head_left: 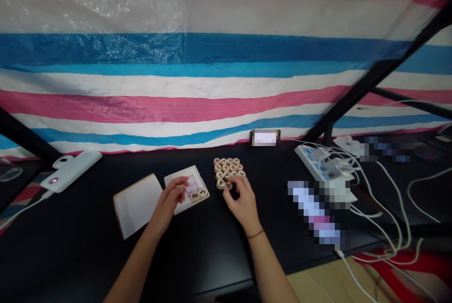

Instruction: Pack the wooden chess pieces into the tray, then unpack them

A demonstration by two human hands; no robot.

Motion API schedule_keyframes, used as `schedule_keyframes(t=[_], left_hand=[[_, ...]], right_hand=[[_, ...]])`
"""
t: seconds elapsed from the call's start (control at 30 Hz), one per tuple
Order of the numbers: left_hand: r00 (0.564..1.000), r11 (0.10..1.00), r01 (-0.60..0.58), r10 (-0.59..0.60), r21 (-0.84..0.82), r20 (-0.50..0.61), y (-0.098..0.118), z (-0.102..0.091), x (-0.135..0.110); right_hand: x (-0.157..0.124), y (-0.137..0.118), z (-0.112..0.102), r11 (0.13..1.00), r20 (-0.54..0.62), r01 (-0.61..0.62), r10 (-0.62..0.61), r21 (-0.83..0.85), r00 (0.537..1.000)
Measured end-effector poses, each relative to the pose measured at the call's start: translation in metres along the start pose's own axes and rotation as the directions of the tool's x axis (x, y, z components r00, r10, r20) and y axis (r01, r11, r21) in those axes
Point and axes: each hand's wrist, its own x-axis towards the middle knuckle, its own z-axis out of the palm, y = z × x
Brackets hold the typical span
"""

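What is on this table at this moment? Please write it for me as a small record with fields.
Left hand: over white box tray, beside two wooden xiangqi pieces in it
Right hand: fingers at front of xiangqi pile
Beside tray: white box lid
Surface: black table
Far left: white power bank
Right: power strip with white cables
Behind: striped tarpaulin

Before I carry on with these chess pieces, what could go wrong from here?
The right hand is at the edge of the tight cluster of round wooden chess pieces, so a slip could scatter them or send one rolling across the black table. The left hand is right beside the two pieces in the white box tray and might nudge them out of place.
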Motion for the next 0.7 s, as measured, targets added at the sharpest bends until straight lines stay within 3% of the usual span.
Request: schedule_keyframes(t=[0.13,0.2,0.5,0.6,0.7], left_hand=[[0.986,0.980,-0.072,0.042,0.187,0.160,0.001,0.009,-0.005],[0.979,0.975,-0.076,0.033,0.209,0.202,-0.002,0.013,-0.008],[0.949,0.953,-0.122,0.029,0.278,0.315,-0.010,0.021,-0.014],[0.935,0.965,-0.158,0.077,0.210,0.347,-0.008,0.020,-0.016],[0.944,0.951,-0.199,0.121,0.237,0.306,-0.004,0.013,-0.015]], right_hand=[[-0.006,-0.028,0.010,0.957,0.052,0.276,-0.281,0.088,0.958],[-0.009,-0.037,0.015,0.930,0.110,0.347,-0.359,0.119,0.927],[-0.012,-0.041,0.022,0.920,0.067,0.367,-0.378,0.141,0.923],[-0.008,-0.033,0.017,0.954,0.002,0.272,-0.274,0.128,0.962],[-0.002,-0.011,0.007,0.999,-0.193,0.011,-0.002,0.046,0.981]])
